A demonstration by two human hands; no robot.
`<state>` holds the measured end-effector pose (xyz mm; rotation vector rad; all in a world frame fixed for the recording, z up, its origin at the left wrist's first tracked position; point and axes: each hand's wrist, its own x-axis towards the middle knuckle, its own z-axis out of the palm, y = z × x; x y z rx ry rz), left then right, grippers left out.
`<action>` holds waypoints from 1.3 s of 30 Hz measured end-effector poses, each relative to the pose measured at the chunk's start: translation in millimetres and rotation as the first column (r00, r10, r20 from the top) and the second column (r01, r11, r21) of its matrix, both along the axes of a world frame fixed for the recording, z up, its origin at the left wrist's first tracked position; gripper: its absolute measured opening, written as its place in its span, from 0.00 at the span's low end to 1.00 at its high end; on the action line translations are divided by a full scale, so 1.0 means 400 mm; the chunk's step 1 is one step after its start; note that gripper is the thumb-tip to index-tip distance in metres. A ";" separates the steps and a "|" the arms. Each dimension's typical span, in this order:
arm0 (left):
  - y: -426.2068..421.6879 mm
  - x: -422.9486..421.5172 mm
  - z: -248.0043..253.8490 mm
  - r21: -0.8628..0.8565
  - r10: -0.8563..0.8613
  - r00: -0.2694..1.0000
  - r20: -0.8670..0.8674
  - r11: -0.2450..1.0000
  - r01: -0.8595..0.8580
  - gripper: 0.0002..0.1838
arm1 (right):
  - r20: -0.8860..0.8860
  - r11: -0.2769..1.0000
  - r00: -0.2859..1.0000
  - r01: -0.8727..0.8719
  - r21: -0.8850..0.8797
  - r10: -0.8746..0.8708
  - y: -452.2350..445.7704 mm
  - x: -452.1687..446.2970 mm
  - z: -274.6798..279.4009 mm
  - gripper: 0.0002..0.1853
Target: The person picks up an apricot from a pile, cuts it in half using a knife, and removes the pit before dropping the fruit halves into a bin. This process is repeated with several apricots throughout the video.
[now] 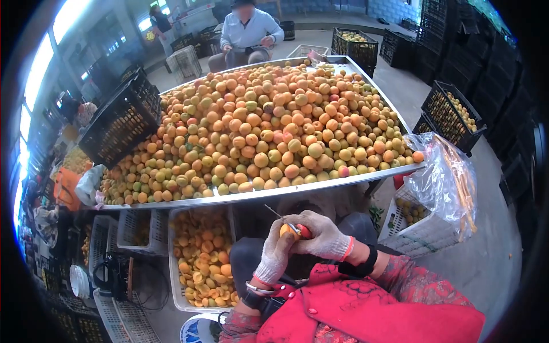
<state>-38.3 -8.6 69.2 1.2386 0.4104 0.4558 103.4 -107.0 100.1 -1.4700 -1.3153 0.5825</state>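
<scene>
My left hand (274, 251), in a pale knitted glove, is closed around an orange apricot (287, 229). My right hand (321, 233), gloved the same way, grips a small knife (274, 211) whose thin blade points up and to the left. Something red at the knife's near end looks like its handle. Both hands meet over my lap, just below the front edge of a metal-rimmed table (314, 186) heaped with apricots (257, 137). Left of my knees, a white crate (173, 274) holds opened apricot halves (203, 257).
A black crate (123, 123) tilts on the table's left side. A plastic bag (443, 177) hangs at the right corner over a white crate (414, 234). Across the table sits a person (249, 31). Black crates (452, 57) are stacked at right; a white-and-blue bucket (191, 328) stands below.
</scene>
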 end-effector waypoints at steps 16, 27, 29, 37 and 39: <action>0.009 0.022 -0.025 -0.748 0.095 0.992 0.086 0.663 0.002 0.34 | -0.351 0.997 0.936 0.028 0.065 -0.003 0.018 -0.018 -0.029 0.28; 0.082 -0.011 -0.099 -0.781 0.203 0.929 0.310 0.612 0.127 0.30 | -0.792 0.970 0.596 -0.085 -0.228 -0.133 -0.003 0.034 0.005 0.27; 0.133 -0.051 -0.112 -0.755 0.273 0.923 0.272 0.655 0.029 0.28 | -0.796 0.960 0.588 -0.113 -0.258 -0.145 0.003 0.035 0.006 0.27; 0.316 -0.285 -0.199 0.745 0.863 0.503 0.038 0.311 -0.590 0.13 | -0.774 0.928 0.615 -0.181 -0.325 -0.151 0.038 0.010 -0.020 0.25; 0.257 -0.258 -0.141 0.424 0.698 0.708 -0.106 0.676 -0.603 0.14 | -0.724 0.919 0.676 -0.186 -0.349 -0.138 0.044 -0.005 -0.018 0.25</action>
